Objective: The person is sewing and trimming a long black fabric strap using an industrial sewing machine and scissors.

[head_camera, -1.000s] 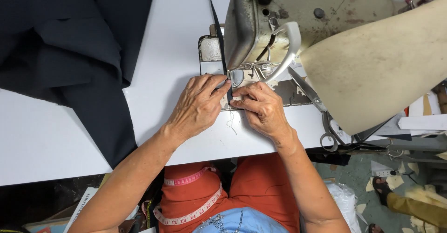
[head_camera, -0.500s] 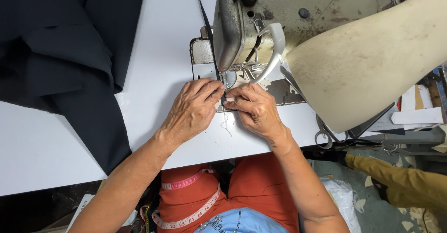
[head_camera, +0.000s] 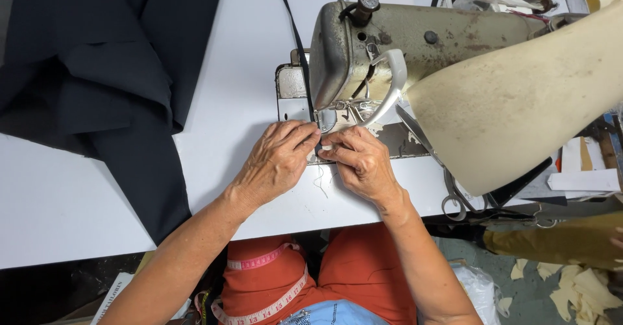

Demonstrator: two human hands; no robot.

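White table (head_camera: 65, 188): left hand (head_camera: 276, 162) & right hand (head_camera: 363, 162) palms-down, fingers curled, pinching small dark piece (head_camera: 319, 151) at sewing machine (head_camera: 415, 46).

Worn, stained painted metal on the sewing machine (head_camera: 415, 46); smooth, glossy white table (head_camera: 78, 201); matt dark cloth (head_camera: 110, 72), far left; shiny steel scissors (head_camera: 448, 195), right.

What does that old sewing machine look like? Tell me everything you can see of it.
The sewing machine is a worn, grey-green metal one with rust-coloured stains and chipped paint. It stands on a white table; a dark knob sits on top of its head, a pale curved guard at the front, and a metal plate beneath the needle area. A large cream, soiled cover hides its right part. The left hand and right hand meet at the plate, fingertips by the needle.
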